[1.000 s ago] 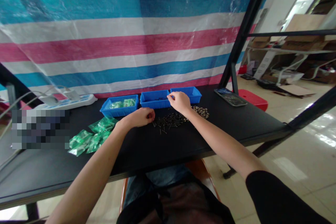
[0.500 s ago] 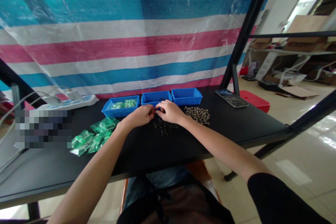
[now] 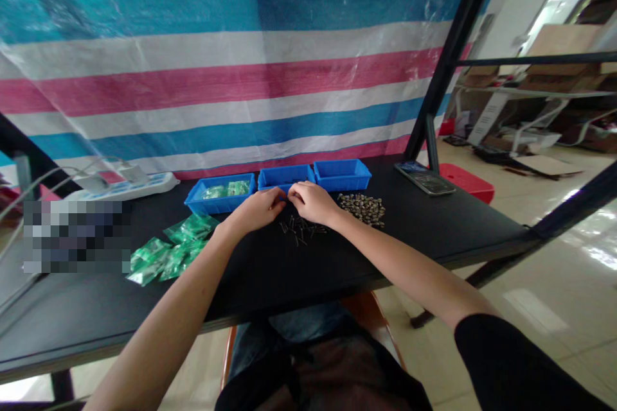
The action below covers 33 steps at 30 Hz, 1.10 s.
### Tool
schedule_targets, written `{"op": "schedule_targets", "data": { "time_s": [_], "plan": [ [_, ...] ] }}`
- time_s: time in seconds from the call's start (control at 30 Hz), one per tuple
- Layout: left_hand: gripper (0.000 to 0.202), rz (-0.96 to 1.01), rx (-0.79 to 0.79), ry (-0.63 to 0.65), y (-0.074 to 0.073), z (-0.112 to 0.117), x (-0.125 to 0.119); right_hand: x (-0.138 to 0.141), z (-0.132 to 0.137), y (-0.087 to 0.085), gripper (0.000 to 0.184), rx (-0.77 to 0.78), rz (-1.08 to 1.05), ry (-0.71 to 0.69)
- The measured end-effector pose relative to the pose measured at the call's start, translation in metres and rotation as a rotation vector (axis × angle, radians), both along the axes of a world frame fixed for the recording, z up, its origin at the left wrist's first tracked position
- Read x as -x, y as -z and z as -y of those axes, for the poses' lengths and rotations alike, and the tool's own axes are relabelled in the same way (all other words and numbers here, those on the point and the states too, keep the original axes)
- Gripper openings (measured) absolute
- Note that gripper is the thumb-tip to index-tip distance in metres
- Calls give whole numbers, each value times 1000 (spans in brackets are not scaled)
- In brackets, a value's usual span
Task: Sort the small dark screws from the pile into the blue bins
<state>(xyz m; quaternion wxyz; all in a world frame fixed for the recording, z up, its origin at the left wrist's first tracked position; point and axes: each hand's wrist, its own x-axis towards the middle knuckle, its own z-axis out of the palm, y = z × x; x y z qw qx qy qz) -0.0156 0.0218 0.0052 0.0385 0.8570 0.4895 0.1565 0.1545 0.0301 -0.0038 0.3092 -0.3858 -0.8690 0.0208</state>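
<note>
My left hand (image 3: pixel 259 207) and my right hand (image 3: pixel 311 201) meet fingertip to fingertip on the black table (image 3: pixel 270 270), just in front of the middle blue tray (image 3: pixel 285 177). Both hands are pinched closed on something too small to make out. A scatter of small dark screws (image 3: pixel 301 230) lies right below the hands. A pile of small silvery metal parts (image 3: pixel 362 208) sits to the right of my right hand. Another blue tray (image 3: pixel 219 194) with green packets stands to the left, and a third blue tray (image 3: pixel 342 174) to the right.
Several green plastic packets (image 3: pixel 168 247) lie at the left of the table. A white power strip (image 3: pixel 123 187) rests at the back left, a phone (image 3: pixel 424 179) at the back right. A striped tarp hangs behind; a black frame post (image 3: pixel 434 109) rises at the right.
My right hand has come back from the rim of the right tray to the left, meeting my left hand in front of the middle tray. The left hand has barely moved.
</note>
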Motion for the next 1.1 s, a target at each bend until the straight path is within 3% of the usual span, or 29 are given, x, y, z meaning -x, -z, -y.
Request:
{"op": "schedule_targets", "data": {
  "time_s": [0.53,1.1],
  "plan": [
    [29,-106,61,2,1,1,-4,0,0,-1,22,45,12,98],
    [30,-113,78,-27,-1,2,-7,0,0,2,5,23,-73,-36]
  ]
}}
